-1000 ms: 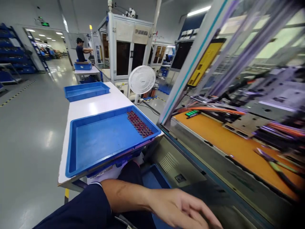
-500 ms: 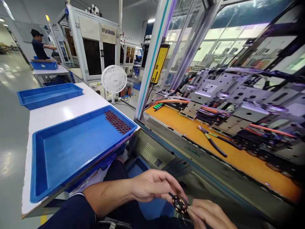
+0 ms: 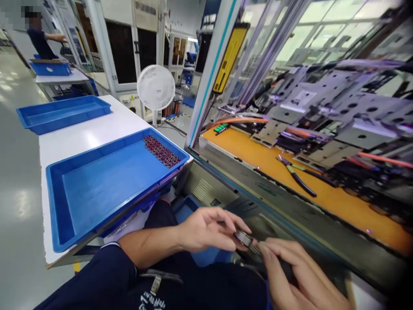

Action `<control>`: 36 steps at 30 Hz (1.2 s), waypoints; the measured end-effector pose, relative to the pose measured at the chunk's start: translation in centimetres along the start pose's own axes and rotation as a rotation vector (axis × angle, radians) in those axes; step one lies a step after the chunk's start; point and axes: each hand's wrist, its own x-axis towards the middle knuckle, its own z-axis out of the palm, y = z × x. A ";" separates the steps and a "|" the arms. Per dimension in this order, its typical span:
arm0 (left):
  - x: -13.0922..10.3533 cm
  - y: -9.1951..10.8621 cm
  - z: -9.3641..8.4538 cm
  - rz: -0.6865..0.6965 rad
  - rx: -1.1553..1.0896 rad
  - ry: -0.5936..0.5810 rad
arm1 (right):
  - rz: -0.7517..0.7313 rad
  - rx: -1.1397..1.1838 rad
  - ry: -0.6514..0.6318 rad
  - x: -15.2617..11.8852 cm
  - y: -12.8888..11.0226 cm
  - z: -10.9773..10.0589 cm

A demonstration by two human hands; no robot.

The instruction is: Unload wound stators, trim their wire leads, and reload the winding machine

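Over my lap, my left hand (image 3: 208, 230) holds a small ring-shaped wound coil part (image 3: 243, 237) at its fingertips. The part is tilted almost edge-on; dark with copper-coloured spots in the earlier frame, it now shows a greyish side. Close to its right side, my right hand (image 3: 295, 269) has thumb and forefinger pinched together at what look like thin wire leads (image 3: 256, 248) coming off the part. Blur hides exactly what those fingertips grip. Left of my hands, a blue tray (image 3: 106, 189) on the white table holds a packed block of small dark-red and copper parts (image 3: 162, 151).
Another blue tray (image 3: 64, 113) lies farther back on the white table (image 3: 92, 138). A white fan (image 3: 156, 87) stands behind. At right, pliers (image 3: 297, 176) lie on the machine's orange surface (image 3: 245, 144), below metal fixtures. A co-worker (image 3: 41, 43) stands at far left.
My view has shifted downward and a little left. The ring part has turned from face-on to nearly edge-on between my hands. More of my right hand shows.
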 end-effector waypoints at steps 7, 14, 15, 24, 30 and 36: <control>0.0 0.6 -0.8 -0.418 0.069 -0.090 | -0.030 0.081 -0.134 0.4 -0.2 0.1; -0.7 1.2 -0.5 -0.348 0.335 -0.108 | 0.037 0.074 -0.071 0.2 -0.5 0.4; -0.7 1.2 -0.4 -0.292 0.359 -0.079 | 0.063 0.080 -0.052 0.1 -0.5 0.5; -0.4 0.2 0.0 0.139 0.561 0.010 | 0.254 0.146 0.054 -0.6 -0.3 1.1; -0.1 0.1 -0.2 0.347 0.686 0.029 | 0.482 0.327 0.101 -0.6 -1.2 1.4; 0.0 0.4 -0.9 0.306 0.735 -0.004 | 0.947 0.941 -0.078 -1.1 -1.2 1.8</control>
